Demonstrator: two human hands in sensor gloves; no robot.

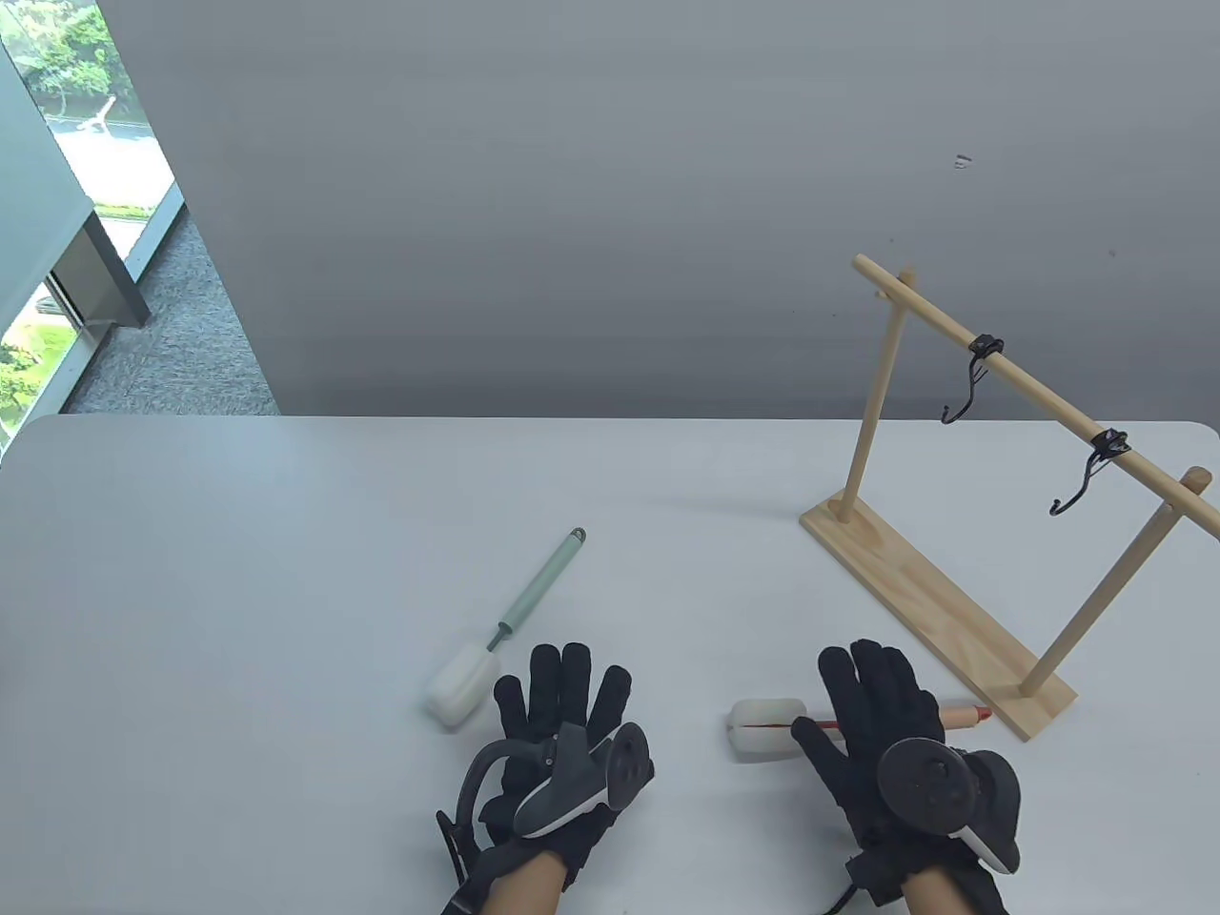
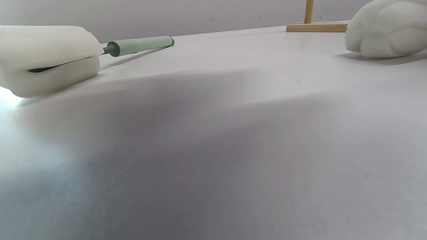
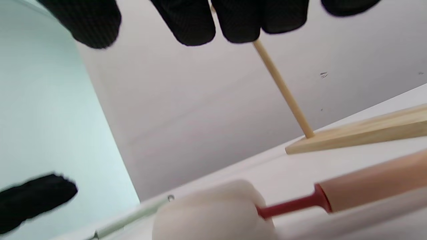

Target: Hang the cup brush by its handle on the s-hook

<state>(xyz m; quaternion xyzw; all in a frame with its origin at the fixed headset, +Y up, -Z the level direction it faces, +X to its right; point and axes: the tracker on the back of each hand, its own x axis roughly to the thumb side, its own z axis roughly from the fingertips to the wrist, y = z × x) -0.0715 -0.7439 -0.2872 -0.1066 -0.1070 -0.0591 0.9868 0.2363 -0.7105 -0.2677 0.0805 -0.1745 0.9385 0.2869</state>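
Note:
A cup brush with a pink handle [image 1: 965,713], a red neck and a white sponge head [image 1: 767,727] lies on the table in front of the wooden rack [image 1: 939,610]. My right hand [image 1: 872,705] is spread open over its handle. In the right wrist view the fingertips [image 3: 196,23] hang above the handle [image 3: 373,186] without touching it. Two black s-hooks [image 1: 970,379] [image 1: 1091,472] hang from the rack's top bar. My left hand [image 1: 562,710] lies flat and open on the table, empty.
A second cup brush with a green handle [image 1: 543,581] and a white sponge head [image 1: 457,688] lies just left of my left hand, also seen in the left wrist view [image 2: 140,45]. The white table [image 1: 286,572] ends at a grey wall.

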